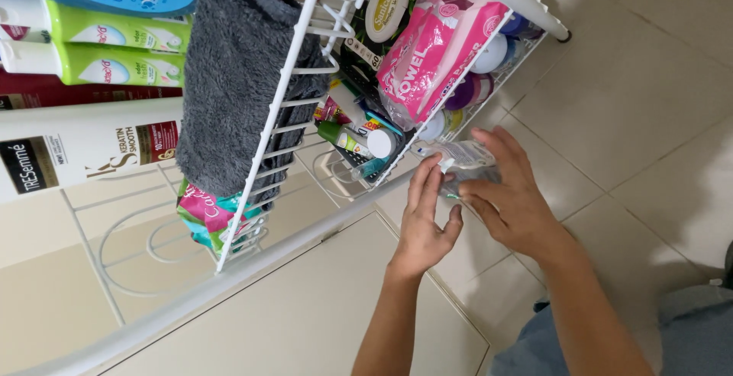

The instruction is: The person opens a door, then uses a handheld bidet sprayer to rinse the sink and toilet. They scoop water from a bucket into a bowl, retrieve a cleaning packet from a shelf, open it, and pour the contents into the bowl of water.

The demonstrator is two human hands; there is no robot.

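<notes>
A: What do the hands hold?

B: A clear packet (463, 164) between them, just off the outer edge of the white wire rack (269, 128), over the tiled floor (649, 101). The right hand (510, 196) has its fingers curled over the packet, gripping it; the left hand (424, 219) lies against its near side with fingers straight (touching, not clasping).

A: And in the rack?

B: A pink towel pack (434, 48) leans at that edge, a small green bottle (347, 139) below it. A grey cloth (233, 78) hangs over the front rail. Shampoo bottles (92, 151) lie at the far end.
</notes>
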